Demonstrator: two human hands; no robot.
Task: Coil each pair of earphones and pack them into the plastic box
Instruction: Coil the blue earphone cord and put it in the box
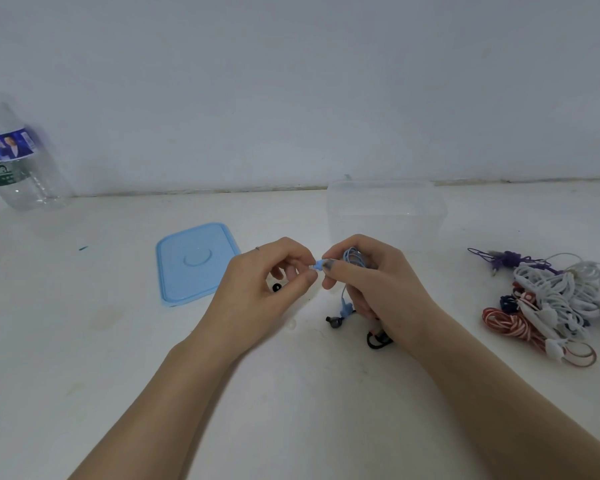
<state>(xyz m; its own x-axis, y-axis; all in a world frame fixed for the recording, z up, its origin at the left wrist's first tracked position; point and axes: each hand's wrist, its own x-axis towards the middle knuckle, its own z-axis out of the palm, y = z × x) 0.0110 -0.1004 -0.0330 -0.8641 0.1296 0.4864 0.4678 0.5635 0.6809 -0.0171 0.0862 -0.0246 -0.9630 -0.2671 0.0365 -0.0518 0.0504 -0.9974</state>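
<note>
Before the clear plastic box (385, 209), right hand (371, 289) clutches coiled pale-blue earphones (352, 258); left hand (257, 289) pinches their plug.

I have just one view, a wide-angle camera on the person's head, looking forward and down along both forearms at the white tabletop (118, 341), close enough that the hands sit mid-frame. It faces a pale wall (291, 81) filling the upper half, and the lens bends the table's far edge. At upper left a clear plastic bottle (16, 161) leans with that distortion.
</note>
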